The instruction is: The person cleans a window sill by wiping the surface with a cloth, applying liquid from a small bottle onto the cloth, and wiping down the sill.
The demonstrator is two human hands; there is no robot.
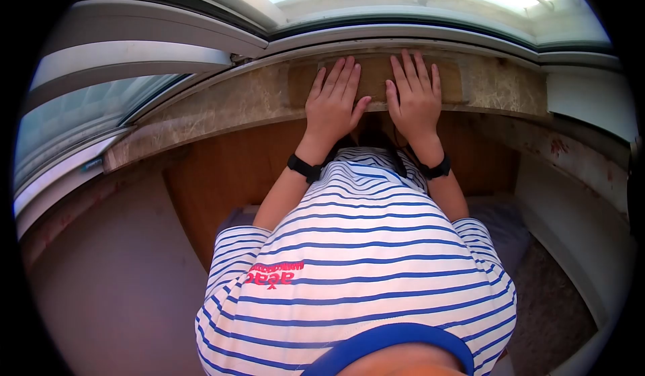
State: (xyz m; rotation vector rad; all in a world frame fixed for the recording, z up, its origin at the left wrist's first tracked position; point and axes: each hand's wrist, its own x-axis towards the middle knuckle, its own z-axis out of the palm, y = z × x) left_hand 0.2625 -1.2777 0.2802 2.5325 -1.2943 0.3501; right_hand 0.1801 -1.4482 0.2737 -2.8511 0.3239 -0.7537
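Note:
Both palms face down on a brown rectangular piece (375, 73) that lies on the marbled window sill (248, 92). My left hand (334, 100) rests on its left part, fingers stretched toward the window and thumb out to the side. On the right part lies my right hand (415, 97), fingers also straight and slightly apart. A strip of the brown surface shows between the two hands. Neither hand grips anything. A black band (304, 168) circles the left wrist, and another black band (435, 168) is on the right wrist.
Beyond the sill runs a white window frame (403, 32) with bright glass. An open window sash (141, 57) angles in at the left. Below the sill is a brown wooden panel (228, 168). A white wall (591, 100) stands at the right end.

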